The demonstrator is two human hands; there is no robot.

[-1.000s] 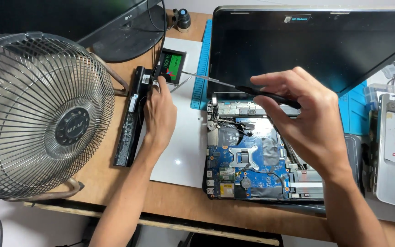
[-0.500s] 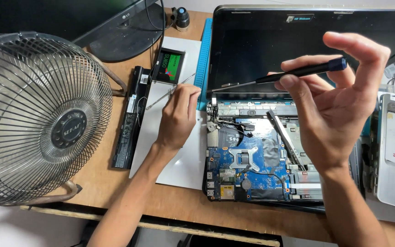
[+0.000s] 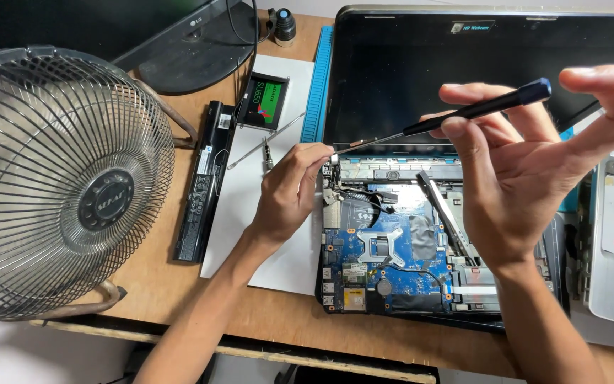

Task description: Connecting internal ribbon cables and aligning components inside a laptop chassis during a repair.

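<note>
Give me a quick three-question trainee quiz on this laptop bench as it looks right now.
1. True or false: the right hand holds a screwdriver.
2. What do the left hand fingertips meet? A) the screwdriver tip B) the fan C) the battery
3. Fill in: the small drive with the green label lies on a ___ sheet.

Key: 1 true; 2 A; 3 white.
</note>
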